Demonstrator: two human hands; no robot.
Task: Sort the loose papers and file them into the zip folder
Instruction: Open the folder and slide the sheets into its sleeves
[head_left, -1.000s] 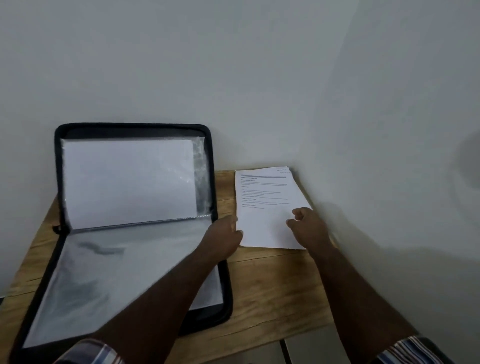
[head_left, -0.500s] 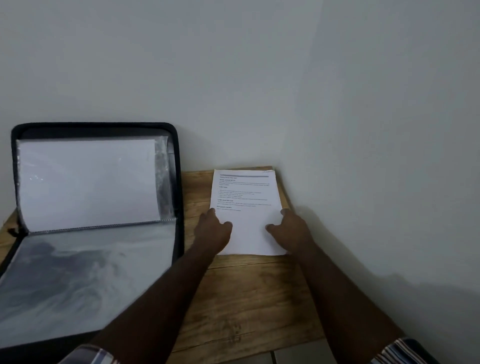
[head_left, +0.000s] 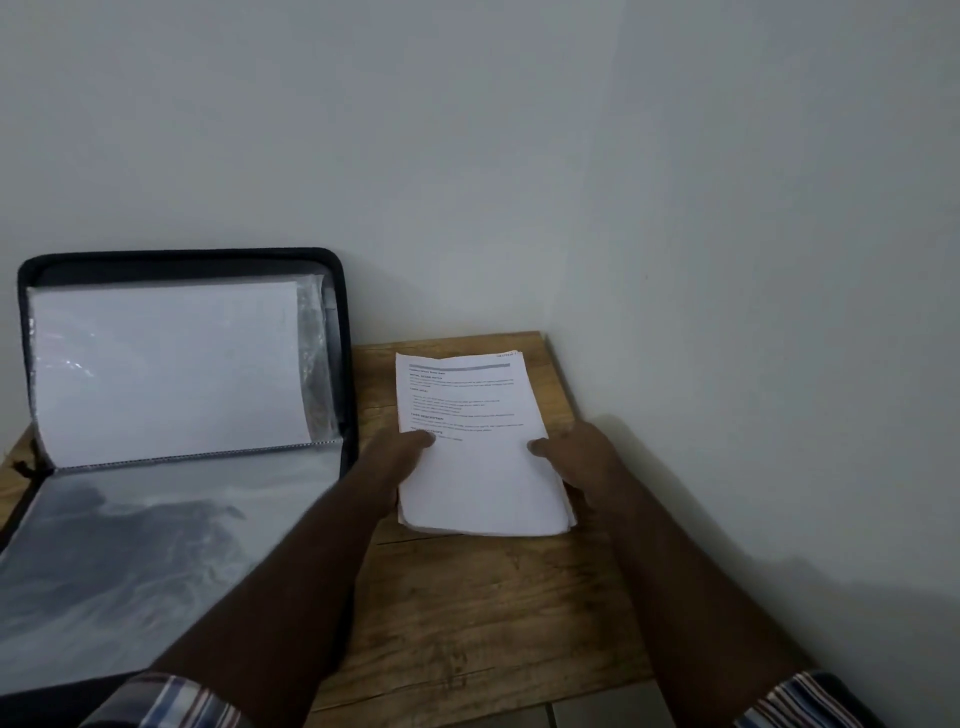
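A stack of printed white papers (head_left: 475, 467) is held a little above the wooden table (head_left: 498, 613), its near edge raised. My left hand (head_left: 395, 457) grips the stack's left edge with the thumb on top. My right hand (head_left: 582, 462) grips its right edge the same way. To the left lies the black zip folder (head_left: 340, 332), open, its back half leaning against the wall. A white sheet (head_left: 166, 369) sits in a clear sleeve of the upright half. More clear plastic sleeves (head_left: 135, 551) lie flat on the near half.
White walls meet in a corner just behind and to the right of the table, close to the papers. The table's front edge is near my forearms, with grey floor tiles (head_left: 597, 712) below it.
Both hands closed in on the paper stack from its sides and lifted its near edge off the table. The view shifted right, so the folder sits further left.
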